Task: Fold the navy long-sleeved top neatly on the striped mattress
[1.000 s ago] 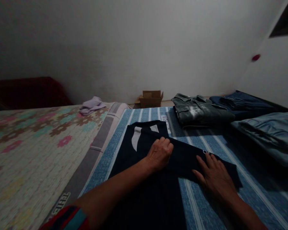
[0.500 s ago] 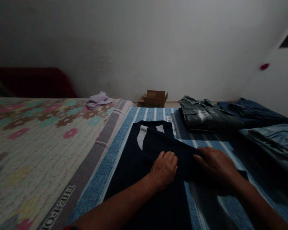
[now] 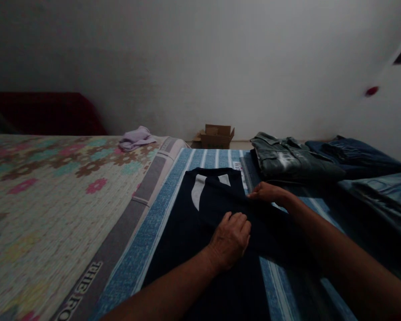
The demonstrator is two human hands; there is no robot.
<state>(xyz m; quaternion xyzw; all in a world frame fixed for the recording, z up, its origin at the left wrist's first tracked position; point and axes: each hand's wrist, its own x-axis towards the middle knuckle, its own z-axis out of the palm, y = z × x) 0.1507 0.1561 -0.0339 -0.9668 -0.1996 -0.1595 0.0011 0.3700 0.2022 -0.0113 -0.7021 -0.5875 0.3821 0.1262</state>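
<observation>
From here I see the dark garment [image 3: 183,227] on a striped blue cover [image 3: 138,249], right hand [image 3: 267,192] pinching its edge; whether the curled left hand [image 3: 230,238] grips, I can't tell. A cardboard box [image 3: 217,139] sits near the wall [image 3: 187,67].

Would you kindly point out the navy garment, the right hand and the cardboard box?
Navy garment [image 3: 190,234]: head view, on its dark body below the pale patch.
Right hand [image 3: 266,192]: head view, on the back of the hand.
Cardboard box [image 3: 215,141]: head view, on its front wall.
</observation>
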